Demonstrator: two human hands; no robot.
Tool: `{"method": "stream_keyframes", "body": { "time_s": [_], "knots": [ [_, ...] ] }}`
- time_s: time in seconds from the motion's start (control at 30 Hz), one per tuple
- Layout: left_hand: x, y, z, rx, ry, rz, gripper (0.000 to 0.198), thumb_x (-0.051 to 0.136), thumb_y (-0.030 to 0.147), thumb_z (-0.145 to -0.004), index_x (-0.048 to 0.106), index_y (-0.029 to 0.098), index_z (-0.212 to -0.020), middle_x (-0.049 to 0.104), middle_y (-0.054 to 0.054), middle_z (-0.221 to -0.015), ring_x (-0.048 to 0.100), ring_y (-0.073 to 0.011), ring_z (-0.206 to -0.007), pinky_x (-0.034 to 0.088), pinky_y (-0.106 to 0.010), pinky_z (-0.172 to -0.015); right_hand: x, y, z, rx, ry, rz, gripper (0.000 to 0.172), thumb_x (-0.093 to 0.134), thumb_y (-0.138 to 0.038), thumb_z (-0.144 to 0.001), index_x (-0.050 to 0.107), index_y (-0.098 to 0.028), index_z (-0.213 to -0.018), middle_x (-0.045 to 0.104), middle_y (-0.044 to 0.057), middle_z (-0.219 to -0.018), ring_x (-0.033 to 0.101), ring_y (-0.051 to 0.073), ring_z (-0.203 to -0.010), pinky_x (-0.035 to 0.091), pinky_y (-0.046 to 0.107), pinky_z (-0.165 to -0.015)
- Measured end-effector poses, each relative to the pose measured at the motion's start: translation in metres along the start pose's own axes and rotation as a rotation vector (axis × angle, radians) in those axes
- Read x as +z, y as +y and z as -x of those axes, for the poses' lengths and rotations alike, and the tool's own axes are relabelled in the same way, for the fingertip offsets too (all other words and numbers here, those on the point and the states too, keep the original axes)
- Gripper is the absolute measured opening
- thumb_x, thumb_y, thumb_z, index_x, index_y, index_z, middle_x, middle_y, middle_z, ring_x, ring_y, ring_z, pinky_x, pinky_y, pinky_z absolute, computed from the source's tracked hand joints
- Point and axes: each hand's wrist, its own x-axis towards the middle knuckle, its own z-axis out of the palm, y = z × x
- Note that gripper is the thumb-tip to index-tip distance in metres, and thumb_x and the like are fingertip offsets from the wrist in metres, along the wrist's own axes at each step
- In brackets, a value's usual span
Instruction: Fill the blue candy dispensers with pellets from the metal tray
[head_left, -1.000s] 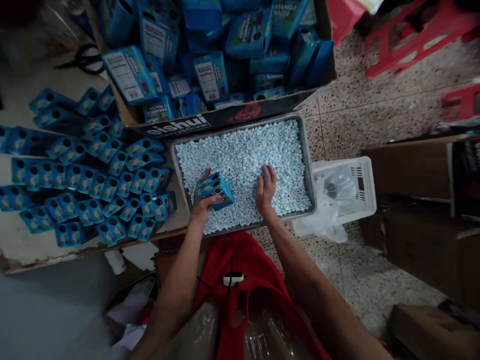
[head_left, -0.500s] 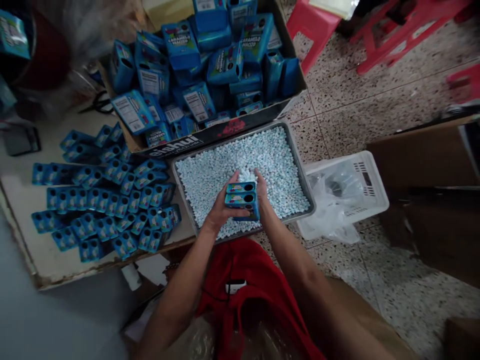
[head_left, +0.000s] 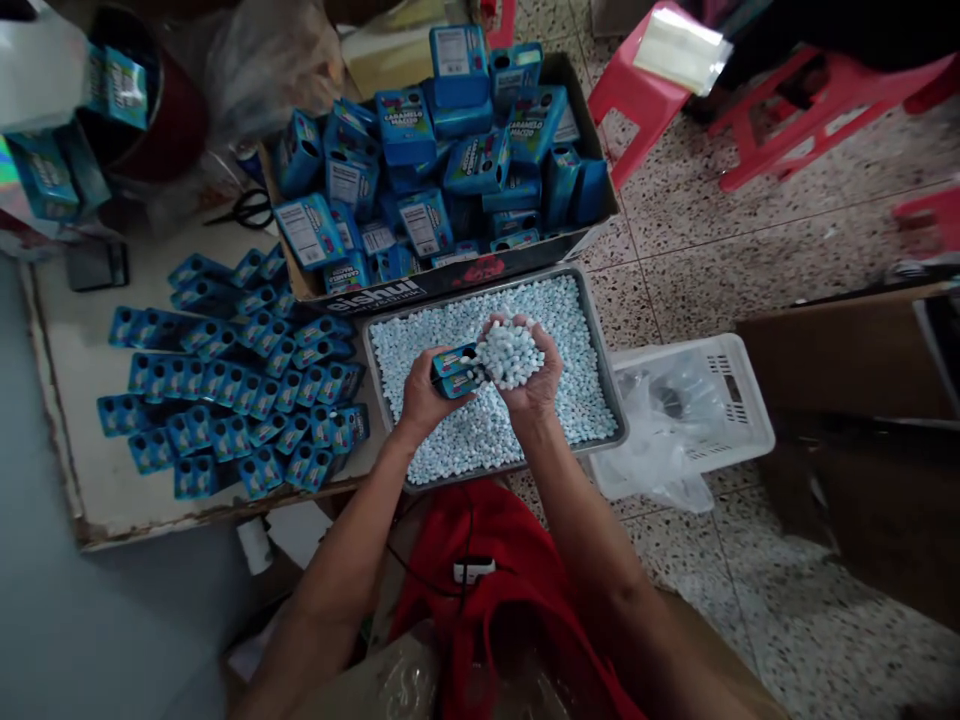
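Observation:
My left hand (head_left: 426,398) grips a pair of small blue candy boxes (head_left: 454,370) side by side, their dark round openings tilted toward my other hand. A heaped handful of pale blue and white candies (head_left: 511,352) rests in the cupped palm of my right hand (head_left: 541,390), close against the box openings. Some candies lie at the boxes' mouths. Both hands are above a metal tray (head_left: 619,425) filled with the same candies. To the left, rows of blue candy boxes (head_left: 232,385) stand on the table (head_left: 97,505), round openings facing up.
Behind the tray, a large carton (head_left: 450,278) holds many more blue boxes. Scissors (head_left: 251,210) lie at the table's back. A white plastic crate (head_left: 750,430) with clear bags is on the right, near brown cardboard boxes (head_left: 840,350). Pink stools (head_left: 637,90) stand farther back.
My right hand has come up from the tray with a heap of candies. The left hand has moved left and tilted the two boxes toward it. The whole view has shifted slightly.

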Motion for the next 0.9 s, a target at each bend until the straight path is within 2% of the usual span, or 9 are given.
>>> {"method": "stream_keyframes", "body": {
  "time_s": [0.07,0.2,0.37,0.43,0.53,0.63,0.73,0.8,0.9],
  "knots": [
    [0.003,0.002,-0.001,0.043,0.004,-0.033,0.077,0.104,0.038,-0.057,0.067,0.028,-0.124,0.072,-0.007,-0.119,0.069,-0.0339,-0.116,0.054,-0.048,-0.106,0.007,-0.001,0.003,-0.04,-0.029,0.06,0.023,0.07,-0.046,-0.083,0.069,-0.025,-0.091,0.079,0.003,-0.094,0.076,0.024,-0.105,0.062,0.047,-0.105],
    [0.004,-0.003,-0.003,0.094,0.119,-0.056,0.074,0.103,0.037,-0.058,0.067,0.027,-0.122,0.068,-0.009,-0.123,0.065,-0.0349,-0.12,0.053,-0.05,-0.107,0.01,-0.002,-0.001,-0.067,-0.068,0.072,0.026,0.068,-0.049,-0.085,0.07,-0.025,-0.096,0.077,0.002,-0.093,0.075,0.021,-0.099,0.063,0.043,-0.101],
    [0.015,-0.013,0.0,0.046,0.086,0.048,0.078,0.101,0.043,-0.061,0.063,0.026,-0.127,0.067,-0.008,-0.123,0.067,-0.0313,-0.116,0.054,-0.048,-0.105,0.014,-0.005,-0.009,-0.007,-0.113,0.058,0.04,0.067,-0.06,-0.086,0.069,-0.025,-0.106,0.078,0.004,-0.099,0.069,0.017,-0.081,0.064,0.037,-0.084],
    [0.02,-0.015,0.004,0.004,0.085,0.079,0.079,0.101,0.044,-0.061,0.063,0.025,-0.127,0.068,-0.008,-0.123,0.068,-0.0305,-0.115,0.054,-0.047,-0.105,0.013,-0.006,-0.01,0.007,-0.109,0.076,0.043,0.065,-0.063,-0.088,0.068,-0.025,-0.106,0.077,0.004,-0.096,0.069,0.018,-0.082,0.064,0.038,-0.084],
    [0.023,-0.016,0.007,-0.005,0.014,0.116,0.081,0.104,0.041,-0.055,0.065,0.026,-0.124,0.069,-0.007,-0.122,0.069,-0.0301,-0.113,0.055,-0.046,-0.103,0.01,-0.008,-0.009,-0.01,-0.114,0.105,0.043,0.062,-0.065,-0.089,0.068,-0.024,-0.103,0.076,0.004,-0.095,0.069,0.019,-0.085,0.063,0.04,-0.089],
    [0.023,-0.015,0.005,-0.004,0.04,0.12,0.08,0.103,0.04,-0.056,0.065,0.027,-0.126,0.069,-0.007,-0.124,0.069,-0.0306,-0.115,0.055,-0.046,-0.103,0.007,-0.012,-0.007,-0.061,-0.149,0.166,0.041,0.062,-0.063,-0.09,0.07,-0.024,-0.099,0.074,0.005,-0.094,0.07,0.019,-0.087,0.062,0.039,-0.091],
    [0.023,-0.015,0.001,0.032,-0.004,0.093,0.079,0.103,0.039,-0.056,0.066,0.028,-0.125,0.069,-0.007,-0.125,0.069,-0.032,-0.117,0.054,-0.048,-0.105,0.005,-0.014,-0.007,-0.101,-0.191,0.277,0.037,0.064,-0.059,-0.087,0.072,-0.025,-0.095,0.07,0.003,-0.088,0.069,0.02,-0.083,0.062,0.037,-0.084],
    [0.025,-0.014,-0.002,0.033,0.013,0.081,0.08,0.103,0.039,-0.056,0.066,0.027,-0.126,0.069,-0.008,-0.125,0.069,-0.0322,-0.117,0.054,-0.048,-0.105,0.004,-0.012,-0.007,-0.137,-0.219,0.334,0.035,0.065,-0.059,-0.087,0.073,-0.025,-0.093,0.067,0.002,-0.083,0.068,0.02,-0.08,0.062,0.037,-0.081],
    [0.029,-0.013,-0.004,0.024,-0.005,0.077,0.08,0.103,0.034,-0.054,0.066,0.026,-0.124,0.069,-0.007,-0.123,0.069,-0.0319,-0.115,0.055,-0.046,-0.103,0.0,-0.006,-0.01,-0.224,-0.209,0.37,0.035,0.063,-0.06,-0.091,0.075,-0.027,-0.092,0.066,0.001,-0.08,0.069,0.02,-0.082,0.062,0.039,-0.088]
  ]
}}
